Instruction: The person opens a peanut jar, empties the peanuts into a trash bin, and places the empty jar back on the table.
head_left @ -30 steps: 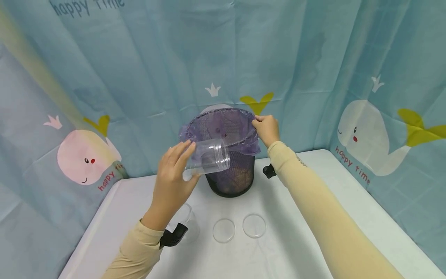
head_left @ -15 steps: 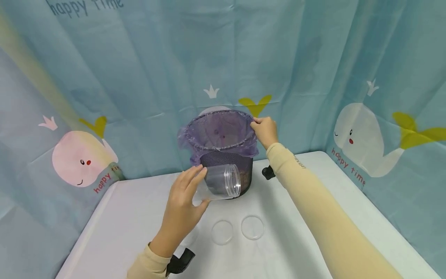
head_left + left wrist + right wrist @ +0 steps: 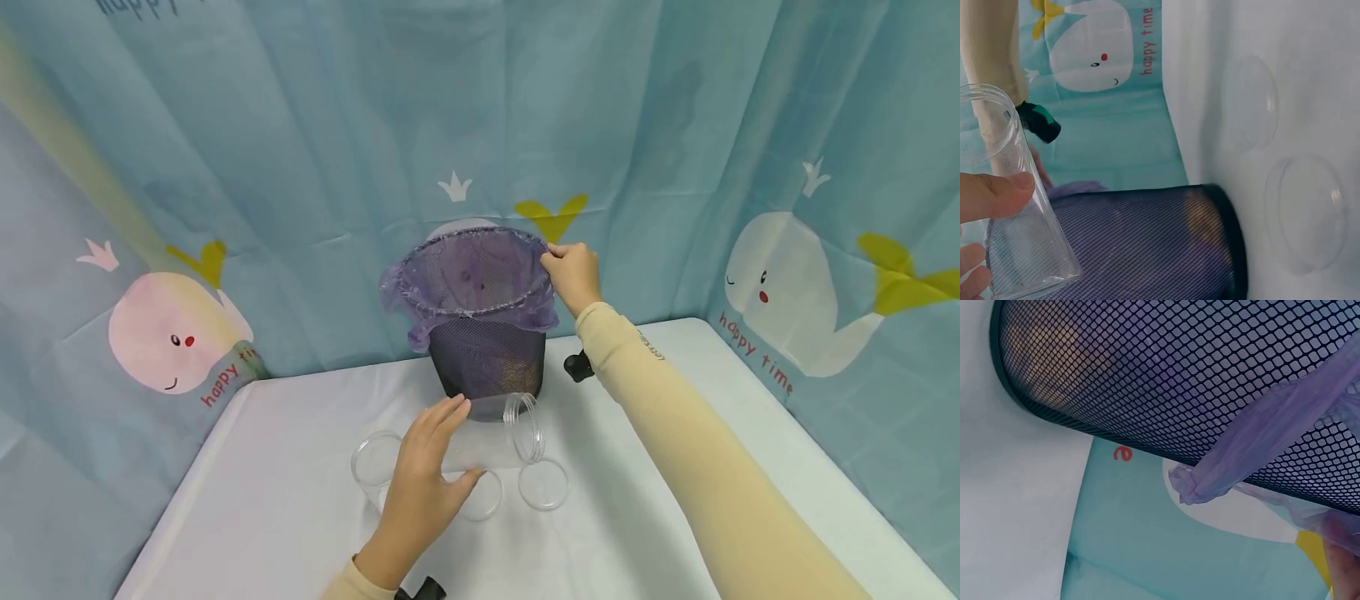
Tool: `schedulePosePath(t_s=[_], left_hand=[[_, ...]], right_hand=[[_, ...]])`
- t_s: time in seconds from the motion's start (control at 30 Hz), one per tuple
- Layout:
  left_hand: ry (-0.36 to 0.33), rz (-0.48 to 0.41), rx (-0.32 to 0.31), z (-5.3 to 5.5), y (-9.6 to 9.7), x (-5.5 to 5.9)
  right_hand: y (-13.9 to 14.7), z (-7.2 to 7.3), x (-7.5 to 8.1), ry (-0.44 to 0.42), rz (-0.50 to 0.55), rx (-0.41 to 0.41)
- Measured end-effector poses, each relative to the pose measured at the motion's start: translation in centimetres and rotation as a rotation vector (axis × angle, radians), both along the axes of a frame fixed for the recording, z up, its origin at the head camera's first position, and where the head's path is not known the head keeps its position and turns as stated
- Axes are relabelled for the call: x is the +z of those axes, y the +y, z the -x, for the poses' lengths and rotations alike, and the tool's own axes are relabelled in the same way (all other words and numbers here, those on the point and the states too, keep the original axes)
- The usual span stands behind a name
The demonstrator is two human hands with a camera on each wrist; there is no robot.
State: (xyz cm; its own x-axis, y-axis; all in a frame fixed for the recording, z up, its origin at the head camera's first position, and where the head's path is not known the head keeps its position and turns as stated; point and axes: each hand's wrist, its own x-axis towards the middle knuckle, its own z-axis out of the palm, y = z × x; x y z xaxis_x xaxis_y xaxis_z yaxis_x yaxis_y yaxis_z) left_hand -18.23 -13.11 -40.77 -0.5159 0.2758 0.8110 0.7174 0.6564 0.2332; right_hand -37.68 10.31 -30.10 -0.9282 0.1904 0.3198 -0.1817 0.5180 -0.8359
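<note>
My left hand (image 3: 427,483) grips a clear plastic jar (image 3: 487,437) lying sideways, its threaded mouth pointing right. The jar has no lid and looks empty; in the left wrist view my thumb (image 3: 1007,194) presses its side. Behind it stands a black mesh wastebasket (image 3: 487,354) lined with a purple plastic bag (image 3: 480,283) folded over the rim. My right hand (image 3: 573,275) pinches the liner and rim at the right side. Something brownish (image 3: 1054,356) shows through the mesh near the basket's bottom.
Two clear round lids (image 3: 543,484) lie on the white table (image 3: 247,492) in front of the basket. Another clear jar (image 3: 372,460) stands to the left, partly behind my left hand. A blue curtain (image 3: 322,208) with whale prints hangs behind the table.
My left hand has carried the jar from beside the basket's opening down and to the right, toward the lids. The right hand stays at the rim. The standing jar is uncovered again.
</note>
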Motion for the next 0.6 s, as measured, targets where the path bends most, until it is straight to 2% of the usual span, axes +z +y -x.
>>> schedulePosePath(t_s=[0.2, 0.23, 0.33, 0.4, 0.47, 0.6], left_hand=[[-0.137, -0.039, -0.037, -1.5, 0.8, -1.4], [-0.139, -0.042, -0.039, -1.7, 1.0, -1.6], [-0.144, -0.057, -0.015, -2.2, 1.4, -2.2], [-0.188, -0.079, 0.011, -2.5, 1.8, -2.6], [-0.288, -0.114, 0.036, -3.0, 2.2, -2.9], [-0.617, -0.247, 0.044, -4.1, 3.2, -3.4]], right_hand=[[0.0, -0.1, 0.1, -0.004, -0.009, 0.003], [0.0, -0.1, 0.1, -0.002, -0.009, 0.004], [0.0, 0.0, -0.1, 0.004, -0.009, 0.008], [0.1, 0.0, -0.2, 0.005, -0.005, 0.014], [0.1, 0.0, -0.2, 0.006, 0.001, 0.018], [0.2, 0.0, -0.2, 0.007, 0.010, 0.021]])
